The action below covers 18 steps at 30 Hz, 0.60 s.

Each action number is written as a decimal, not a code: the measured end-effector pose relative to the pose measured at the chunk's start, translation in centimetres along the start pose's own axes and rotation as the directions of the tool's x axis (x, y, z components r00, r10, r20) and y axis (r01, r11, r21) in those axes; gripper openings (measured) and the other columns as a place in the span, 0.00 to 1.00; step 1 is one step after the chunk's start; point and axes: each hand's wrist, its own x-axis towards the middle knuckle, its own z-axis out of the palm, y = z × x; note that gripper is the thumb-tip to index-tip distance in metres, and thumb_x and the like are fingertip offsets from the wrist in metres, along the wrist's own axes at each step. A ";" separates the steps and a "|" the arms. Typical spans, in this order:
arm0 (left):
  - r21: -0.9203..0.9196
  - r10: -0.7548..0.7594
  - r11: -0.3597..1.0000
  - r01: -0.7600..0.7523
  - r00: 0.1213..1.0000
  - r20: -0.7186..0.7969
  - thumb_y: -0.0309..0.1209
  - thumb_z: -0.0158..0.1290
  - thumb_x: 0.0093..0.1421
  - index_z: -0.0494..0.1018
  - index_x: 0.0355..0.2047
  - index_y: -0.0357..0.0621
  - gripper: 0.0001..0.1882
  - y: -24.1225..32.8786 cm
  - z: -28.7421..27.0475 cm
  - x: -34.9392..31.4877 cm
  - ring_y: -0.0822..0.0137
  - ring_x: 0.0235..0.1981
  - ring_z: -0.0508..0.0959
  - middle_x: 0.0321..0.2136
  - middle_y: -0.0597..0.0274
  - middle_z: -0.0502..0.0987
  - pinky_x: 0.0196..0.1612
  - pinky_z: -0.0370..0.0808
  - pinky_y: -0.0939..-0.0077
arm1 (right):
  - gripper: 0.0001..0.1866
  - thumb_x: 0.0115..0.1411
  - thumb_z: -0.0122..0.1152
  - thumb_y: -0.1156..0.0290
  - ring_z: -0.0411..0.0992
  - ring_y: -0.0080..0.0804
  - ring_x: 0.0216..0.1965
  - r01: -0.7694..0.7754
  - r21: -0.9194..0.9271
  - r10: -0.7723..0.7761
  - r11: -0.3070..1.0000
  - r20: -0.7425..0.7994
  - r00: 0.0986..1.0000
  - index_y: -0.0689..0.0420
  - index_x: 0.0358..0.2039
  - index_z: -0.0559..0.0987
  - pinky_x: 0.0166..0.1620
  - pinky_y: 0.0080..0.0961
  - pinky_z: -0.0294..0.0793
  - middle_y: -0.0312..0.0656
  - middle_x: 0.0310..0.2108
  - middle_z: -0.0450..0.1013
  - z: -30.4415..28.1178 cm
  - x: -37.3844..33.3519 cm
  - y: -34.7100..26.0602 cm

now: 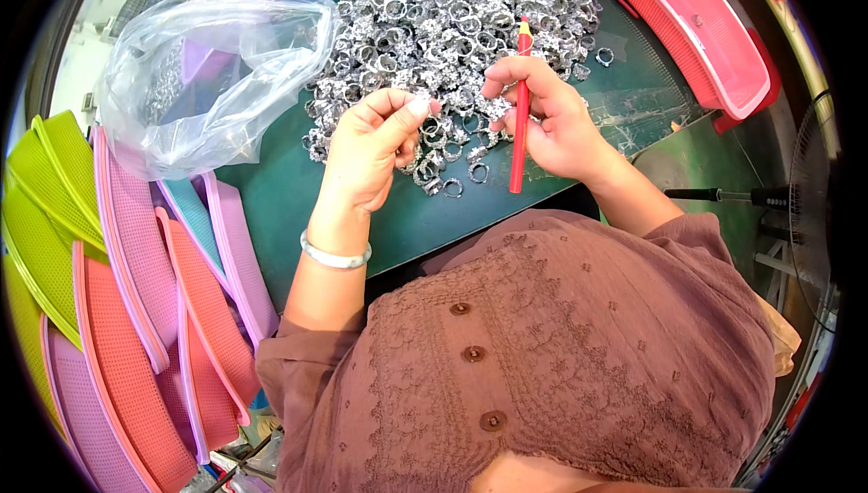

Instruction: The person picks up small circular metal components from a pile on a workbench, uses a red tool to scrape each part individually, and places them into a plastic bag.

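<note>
**Desk:** What are the hands doing at the bench?

**Operator:** From my distant post, I see a person's two hands, apart, at mid-frame over the near edge of a pile of silvery ring-shaped pieces (452, 23) on a green tabletop (407, 231). The right hand (565, 131) holds a red pencil (520, 136), its yellowish tip toward the top of the frame. In the left hand (369, 150), thumb and forefinger nearly meet (I cannot tell whether they are clamped on a piece).

**Desk:** And the setting?

**Operator:** The pile fills the upper centre, with a few loose rings (478, 171) straggling just below it. A clear plastic bag (203, 122) billows at upper left, a pink basket (687, 32) stands at upper right, and coloured baskets (127, 348) crowd the lower left.

**Desk:** Which step is this?

**Operator:** My judgement: close handling of single pieces, with the left fingertips doing the fine work and the pencil at the ready. Most pieces lie heaped, so I would put it early.

**Desk:** What does the next move call for?

**Operator:** I'd say a steady left pinch, and the pencil tip brought round to the piece without snagging its neighbours.
</note>
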 end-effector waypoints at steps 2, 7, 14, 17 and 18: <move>-0.128 -0.007 0.992 0.012 0.999 0.046 0.29 0.52 0.56 0.71 0.28 0.40 0.05 -0.1 0.0 -0.8 0.83 0.14 0.62 0.26 0.61 0.76 0.16 0.58 0.91 | 0.25 0.48 0.42 0.91 0.65 0.21 0.39 -0.016 0.010 0.016 1.000 0.048 0.999 0.57 0.47 0.64 0.36 0.19 0.74 0.38 0.38 0.64 0.1 0.3 0.3; -0.226 -0.042 0.973 0.055 0.997 0.060 0.33 0.45 0.61 0.71 0.32 0.38 0.11 -1.0 -0.7 -2.2 0.80 0.17 0.63 0.31 0.54 0.75 0.18 0.59 0.89 | 0.19 0.49 0.45 0.88 0.72 0.30 0.39 0.082 -0.103 -0.076 0.991 0.066 0.995 0.61 0.43 0.69 0.43 0.24 0.70 0.42 0.35 0.72 1.8 1.4 -0.2; -0.267 -0.019 0.964 0.013 1.000 -0.020 0.30 0.44 0.60 0.72 0.36 0.34 0.12 -1.0 -2.0 -3.9 0.78 0.19 0.65 0.33 0.53 0.76 0.20 0.60 0.87 | 0.18 0.50 0.46 0.87 0.72 0.33 0.43 0.126 -0.034 -0.124 0.991 0.056 0.991 0.61 0.42 0.68 0.45 0.25 0.71 0.44 0.38 0.72 4.8 2.7 0.4; -0.271 0.000 0.962 -0.010 0.999 -0.036 0.29 0.44 0.60 0.72 0.36 0.33 0.11 -1.1 -2.4 -4.3 0.77 0.20 0.66 0.33 0.53 0.76 0.20 0.60 0.87 | 0.17 0.50 0.47 0.87 0.72 0.33 0.43 0.128 -0.020 -0.127 0.992 0.062 0.990 0.61 0.42 0.68 0.45 0.25 0.71 0.43 0.38 0.72 5.6 3.1 0.4; -0.288 0.004 0.958 -0.014 0.999 -0.035 0.29 0.44 0.60 0.72 0.36 0.35 0.10 -1.2 -2.6 -4.4 0.77 0.19 0.67 0.32 0.54 0.76 0.20 0.62 0.86 | 0.18 0.50 0.47 0.87 0.72 0.33 0.43 0.125 -0.016 -0.124 0.992 0.061 0.990 0.61 0.42 0.68 0.45 0.25 0.71 0.43 0.38 0.72 5.8 3.1 0.3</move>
